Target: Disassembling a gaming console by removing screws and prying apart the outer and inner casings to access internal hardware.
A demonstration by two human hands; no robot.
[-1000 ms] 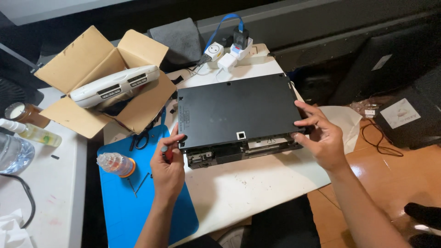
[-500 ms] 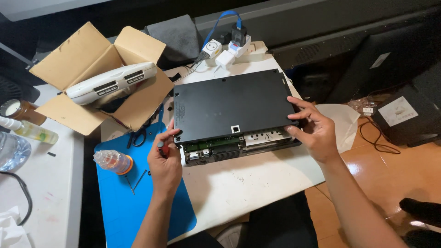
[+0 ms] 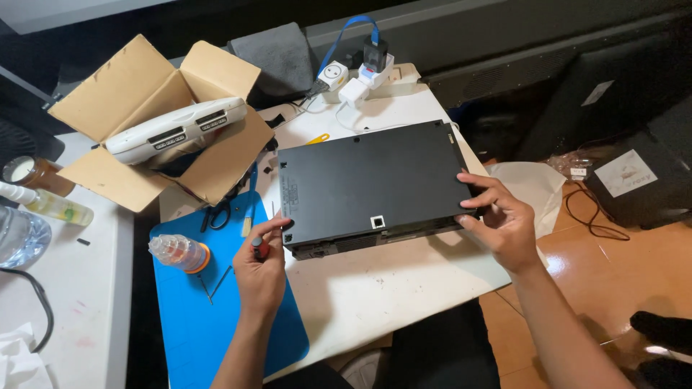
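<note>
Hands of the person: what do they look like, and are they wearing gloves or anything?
No gloves. The left hand and the right hand are both bare, with no rings, watch or bracelet in view. The forearms are bare too, with no sleeves showing as far as the picture's bottom edge. The fingers are uncovered, and the nails look short and plain. No marks or bandages can be seen.

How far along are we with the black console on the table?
Looks done: the black console lies flat on the white table, dark shell on top. In hand: the right hand grips its right edge; the left hand, holding a small screwdriver, touches the front-left corner. Left: a gap shows along the front edge.
</note>
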